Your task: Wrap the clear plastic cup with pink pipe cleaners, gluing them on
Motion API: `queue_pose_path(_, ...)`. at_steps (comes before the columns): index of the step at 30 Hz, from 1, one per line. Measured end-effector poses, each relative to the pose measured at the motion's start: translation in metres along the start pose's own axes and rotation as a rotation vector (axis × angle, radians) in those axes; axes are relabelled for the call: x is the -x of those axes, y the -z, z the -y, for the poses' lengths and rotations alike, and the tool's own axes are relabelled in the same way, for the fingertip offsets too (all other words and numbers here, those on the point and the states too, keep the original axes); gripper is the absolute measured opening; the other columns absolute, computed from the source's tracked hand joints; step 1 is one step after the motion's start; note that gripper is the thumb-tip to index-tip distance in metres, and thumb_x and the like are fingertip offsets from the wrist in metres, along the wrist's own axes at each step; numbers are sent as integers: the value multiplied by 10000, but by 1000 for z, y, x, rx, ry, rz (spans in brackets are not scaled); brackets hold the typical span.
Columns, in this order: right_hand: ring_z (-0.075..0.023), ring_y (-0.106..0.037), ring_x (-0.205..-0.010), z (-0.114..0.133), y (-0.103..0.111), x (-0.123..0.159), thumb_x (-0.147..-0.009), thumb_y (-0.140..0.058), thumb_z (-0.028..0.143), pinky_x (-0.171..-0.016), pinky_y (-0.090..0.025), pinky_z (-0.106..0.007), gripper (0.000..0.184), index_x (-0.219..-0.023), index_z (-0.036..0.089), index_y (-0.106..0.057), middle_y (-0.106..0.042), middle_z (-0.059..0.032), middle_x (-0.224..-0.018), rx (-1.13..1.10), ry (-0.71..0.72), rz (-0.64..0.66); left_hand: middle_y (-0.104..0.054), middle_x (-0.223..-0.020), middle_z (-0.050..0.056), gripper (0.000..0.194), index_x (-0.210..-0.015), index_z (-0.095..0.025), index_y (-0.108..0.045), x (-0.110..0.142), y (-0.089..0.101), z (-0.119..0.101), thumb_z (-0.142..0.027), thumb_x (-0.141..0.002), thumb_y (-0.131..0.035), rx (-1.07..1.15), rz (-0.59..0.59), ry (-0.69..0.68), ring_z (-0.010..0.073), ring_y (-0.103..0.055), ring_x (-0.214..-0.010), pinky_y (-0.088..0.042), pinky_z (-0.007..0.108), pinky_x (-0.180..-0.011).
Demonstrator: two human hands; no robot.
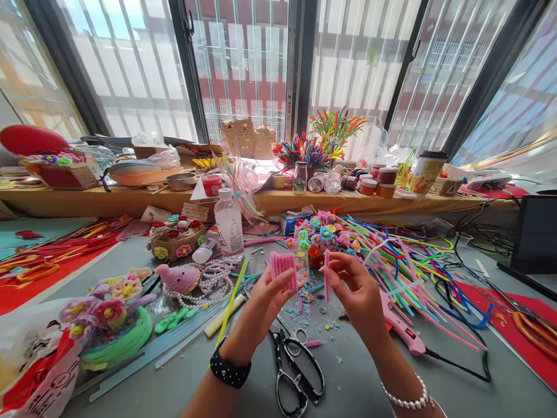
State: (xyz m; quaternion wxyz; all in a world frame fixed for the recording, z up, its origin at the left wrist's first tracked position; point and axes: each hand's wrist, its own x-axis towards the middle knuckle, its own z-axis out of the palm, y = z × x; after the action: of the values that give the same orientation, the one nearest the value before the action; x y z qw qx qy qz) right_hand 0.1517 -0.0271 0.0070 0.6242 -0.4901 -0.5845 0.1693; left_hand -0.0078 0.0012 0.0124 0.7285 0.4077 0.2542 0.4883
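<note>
My left hand [266,299] is closed around a pink block of pipe cleaner strips [282,264], laid side by side in ridges. A single short pink pipe cleaner piece [327,284] stands upright between the thumb and fingers of my right hand [354,284], apart from the block. Below and between my hands lie black-handled scissors [300,363] and a smaller metal pair [296,337]. Fuzzy clippings [310,310] are scattered on the grey table [348,377]. Just right of my right hand is a pink glue gun [407,331].
A plastic bottle [229,229] and a pearl string [221,278] stand and lie at left, near glue sticks [174,339] and a green flower basket [119,342]. Loose pipe cleaners [409,261] pile up at right. Jars [385,180] line the windowsill.
</note>
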Motion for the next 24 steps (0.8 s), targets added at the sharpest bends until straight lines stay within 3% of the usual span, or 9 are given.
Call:
queue_pose_path(5,-95,-588,-654,7,9,5,-780,-582,238,-626,-526,-231,388,-1162,266,-524,-583,33,-729,-216,-48,136,-658,-940,88,346,-968,-170,-605,3,-7,3,-341,-681,-691,-193,40,72,219,-602,-920,-439,323,-816)
queue_pose_path(9,-92,-580,-631,12,12,6,-777,-589,240,-581,-510,-213,294,-1070,244,-567,-589,29,-724,-243,-63,241,-634,-891,67,350,-910,-164,-596,1,-6,8,-366,-648,-711,-306,48,63,201,-587,-838,-433,298,-743)
queue_pose_path(17,-98,-554,-641,15,15,4,-778,-605,300,-539,-466,-212,113,-806,205,-553,-574,14,-729,-191,-92,222,-609,-855,34,351,-976,-211,-597,-1,-3,12,-394,-683,-663,-339,34,76,178,-571,-772,-442,258,-663)
queue_pose_path(21,-108,-514,-664,15,17,3,-769,-610,316,-536,-456,-228,115,-789,206,-582,-542,-5,-795,-94,-10,200,-626,-907,37,405,-1060,-230,-604,-1,-5,13,-330,-675,-679,-331,22,45,185,-576,-793,-443,239,-648)
queue_pose_path(24,-136,-521,-751,12,16,3,-772,-610,312,-644,-469,-280,117,-825,208,-608,-544,-29,-868,-12,38,166,-627,-982,45,444,-1101,-225,-585,-2,-4,14,-329,-681,-679,-374,25,34,196,-579,-875,-445,257,-731)
